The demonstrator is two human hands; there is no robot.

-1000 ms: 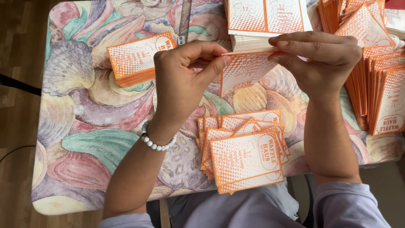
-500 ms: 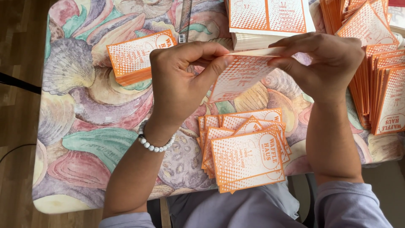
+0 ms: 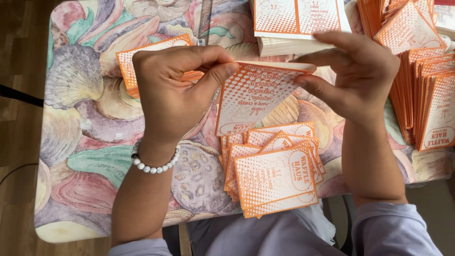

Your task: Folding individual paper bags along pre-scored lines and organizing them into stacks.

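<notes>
My left hand [image 3: 177,90] and my right hand [image 3: 355,71] both pinch the top fold of one orange-and-white printed card [image 3: 256,97], held above the table with its lower flap hanging down. The left hand grips the fold's left end, the right hand the right end. A white bead bracelet [image 3: 154,163] circles my left wrist. Just below the held card lies a loose pile of folded orange cards [image 3: 275,175] near the table's front edge.
A flat stack of unfolded cards [image 3: 298,23] sits at the back, a small orange stack [image 3: 147,57] behind my left hand, and several rows of upright folded cards [image 3: 426,85] at the right. The tablecloth [image 3: 80,118] has a shell pattern. Wooden floor lies left.
The card's lower flap has swung down and open toward me, showing more of its printed face. Both hands stay at the fold, barely moved.
</notes>
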